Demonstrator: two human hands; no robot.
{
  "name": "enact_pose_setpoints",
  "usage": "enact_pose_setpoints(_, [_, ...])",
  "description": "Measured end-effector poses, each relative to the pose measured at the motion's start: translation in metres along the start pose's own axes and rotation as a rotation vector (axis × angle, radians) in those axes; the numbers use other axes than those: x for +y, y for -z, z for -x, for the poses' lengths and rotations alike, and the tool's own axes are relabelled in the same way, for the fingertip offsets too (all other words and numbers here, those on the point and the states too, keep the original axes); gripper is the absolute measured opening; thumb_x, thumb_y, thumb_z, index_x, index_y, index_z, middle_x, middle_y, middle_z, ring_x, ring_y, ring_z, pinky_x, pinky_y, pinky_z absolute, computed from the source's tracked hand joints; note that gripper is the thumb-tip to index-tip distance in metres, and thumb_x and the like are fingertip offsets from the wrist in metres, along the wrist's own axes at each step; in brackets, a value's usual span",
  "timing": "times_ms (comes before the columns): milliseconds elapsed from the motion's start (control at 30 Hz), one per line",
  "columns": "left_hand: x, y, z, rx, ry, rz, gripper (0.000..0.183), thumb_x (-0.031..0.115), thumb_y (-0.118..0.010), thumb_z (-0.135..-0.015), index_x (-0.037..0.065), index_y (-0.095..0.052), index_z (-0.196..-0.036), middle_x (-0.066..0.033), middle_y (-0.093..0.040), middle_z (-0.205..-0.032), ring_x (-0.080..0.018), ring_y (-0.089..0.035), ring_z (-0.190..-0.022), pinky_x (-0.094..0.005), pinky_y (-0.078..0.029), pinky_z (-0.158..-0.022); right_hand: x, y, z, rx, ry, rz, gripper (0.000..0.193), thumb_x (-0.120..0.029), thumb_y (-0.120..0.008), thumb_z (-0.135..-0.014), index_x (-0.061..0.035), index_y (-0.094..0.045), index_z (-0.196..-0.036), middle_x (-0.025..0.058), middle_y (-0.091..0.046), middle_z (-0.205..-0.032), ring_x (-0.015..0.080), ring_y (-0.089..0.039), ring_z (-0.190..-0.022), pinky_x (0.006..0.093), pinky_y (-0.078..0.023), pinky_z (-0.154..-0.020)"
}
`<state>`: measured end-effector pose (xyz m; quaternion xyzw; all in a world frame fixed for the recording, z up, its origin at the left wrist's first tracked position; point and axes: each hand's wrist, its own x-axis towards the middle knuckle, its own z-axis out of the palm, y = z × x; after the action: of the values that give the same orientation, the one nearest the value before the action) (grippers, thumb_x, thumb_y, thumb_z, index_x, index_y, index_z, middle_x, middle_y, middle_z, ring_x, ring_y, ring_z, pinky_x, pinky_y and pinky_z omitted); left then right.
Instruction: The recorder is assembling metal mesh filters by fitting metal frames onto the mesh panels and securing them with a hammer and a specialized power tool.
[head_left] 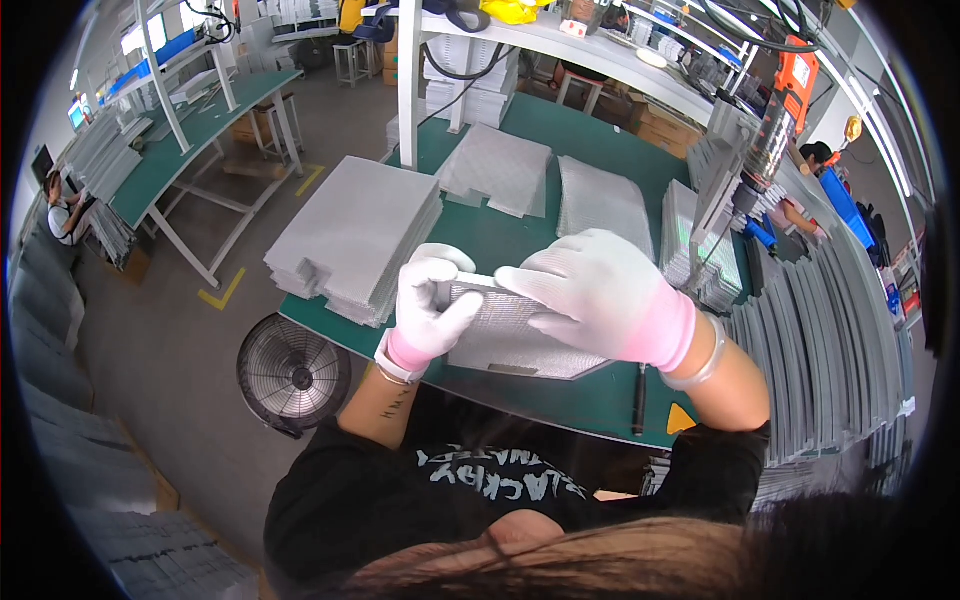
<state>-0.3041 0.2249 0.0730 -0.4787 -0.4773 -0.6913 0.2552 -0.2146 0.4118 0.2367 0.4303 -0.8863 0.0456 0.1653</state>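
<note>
Both my hands wear white gloves with pink cuffs. Between them, over the front of the green table, I hold a silver-grey mesh panel (515, 340), tilted, its upper edge raised. My left hand (432, 305) pinches the upper left corner between thumb and fingers. My right hand (590, 300) grips the same upper edge further right, fingers laid along it; the fingertips' underside is hidden. Behind the hands lie a thin stack of mesh sheets (497, 165) and another mesh stack (605, 205). Left of them stands a tall stack of grey panels (350, 230) with notched corners.
An orange-bodied power driver (796, 80) hangs on a stand at the right. Curved rows of grey panels (825, 350) fill the right side. A black-handled tool (639, 400) and a yellow triangular piece (681, 418) lie at the table's front edge. A floor fan (295, 376) stands left.
</note>
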Motion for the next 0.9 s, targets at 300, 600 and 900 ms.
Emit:
enact_pose_setpoints(300, [-0.011, 0.009, -0.006, 0.144, 0.225, -0.218, 0.033, -0.007, -0.053, -0.09, 0.004, -0.045, -0.12, -0.0047, -0.051, -0.106, -0.011, -0.05, -0.095, -0.0255, -0.043, -0.088, -0.011, -0.077, 0.19, 1.043, -0.822, -0.004, 0.025, -0.001, -0.056, -0.092, 0.0011, -0.062, -0.116, 0.0139, -0.065, -0.088, 0.0244, -0.063, -0.078, 0.0331, -0.052, -0.075])
enact_pose_setpoints(600, [0.044, -0.098, -0.131, -1.108, -0.467, -0.537, 0.028, 0.014, -0.06, -0.085, 0.013, -0.057, -0.113, -0.004, -0.06, -0.074, -0.0245, -0.062, -0.068, -0.038, -0.049, -0.061, -0.058, -0.206, 0.311, 0.016, -1.713, 0.09, 0.048, -0.017, -0.056, -0.091, 0.0004, -0.046, -0.134, 0.0245, -0.055, -0.118, 0.0403, -0.06, -0.102, 0.0441, -0.05, -0.092])
enact_pose_setpoints(900, [-0.004, -0.142, -0.044, -1.013, -0.534, -0.701, 0.018, 0.022, -0.06, -0.085, 0.016, -0.062, -0.102, 0.0, -0.052, -0.062, -0.0162, -0.056, -0.054, -0.0302, -0.044, -0.053, -0.106, -0.105, 0.295, 0.443, -1.561, -0.636, 0.049, -0.005, -0.064, -0.086, 0.0012, -0.05, -0.133, 0.0081, -0.062, -0.085, 0.0119, -0.06, -0.069, 0.0257, -0.05, -0.065])
